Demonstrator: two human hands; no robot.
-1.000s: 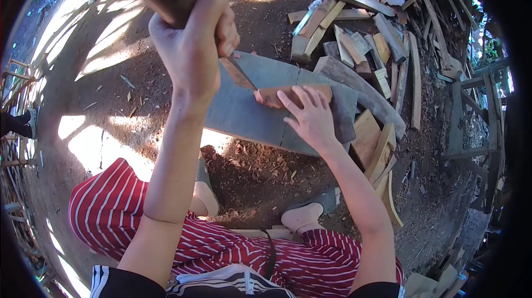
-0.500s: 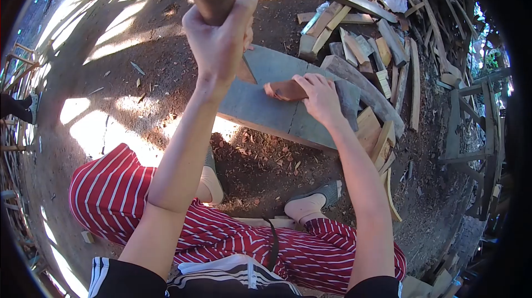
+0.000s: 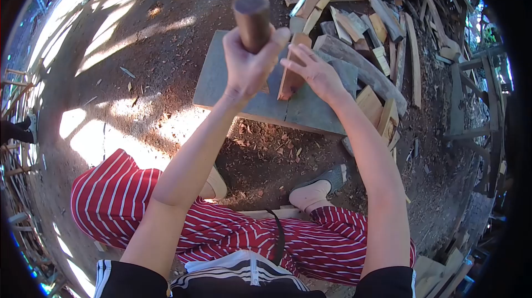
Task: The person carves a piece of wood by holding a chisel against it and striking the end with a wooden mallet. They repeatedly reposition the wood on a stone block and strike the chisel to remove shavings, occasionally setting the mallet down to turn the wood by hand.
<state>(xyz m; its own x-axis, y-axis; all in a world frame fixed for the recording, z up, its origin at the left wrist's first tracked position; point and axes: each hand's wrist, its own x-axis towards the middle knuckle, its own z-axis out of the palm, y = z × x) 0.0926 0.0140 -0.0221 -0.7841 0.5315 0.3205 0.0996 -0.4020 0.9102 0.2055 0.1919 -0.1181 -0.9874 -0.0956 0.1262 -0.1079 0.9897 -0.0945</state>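
My left hand (image 3: 250, 60) is closed around the thick, round wooden handle (image 3: 252, 18) of a tool, its butt end pointing up towards me. The tool's working end is mostly hidden below the fist, so its kind cannot be made out. Close by on the right, my right hand (image 3: 317, 73) holds a reddish-brown block of wood (image 3: 292, 83), with its fingers spread across the upper part. The block points away from me over a low grey slab table (image 3: 213, 79), its near end close to a crack in the surface.
Beyond the table lies a heap of wood offcuts (image 3: 354, 26), with a long curved timber (image 3: 366, 73) against the table's right side. A wooden frame (image 3: 471, 104) stands at far right. My striped-trousered legs (image 3: 119, 198) are spread in front. Another person's foot (image 3: 32, 129) shows at far left.
The block has turned from lying crosswise to pointing away from me, and my right hand's fingers have spread. My left hand has moved right and down with the tool, nearer the block.
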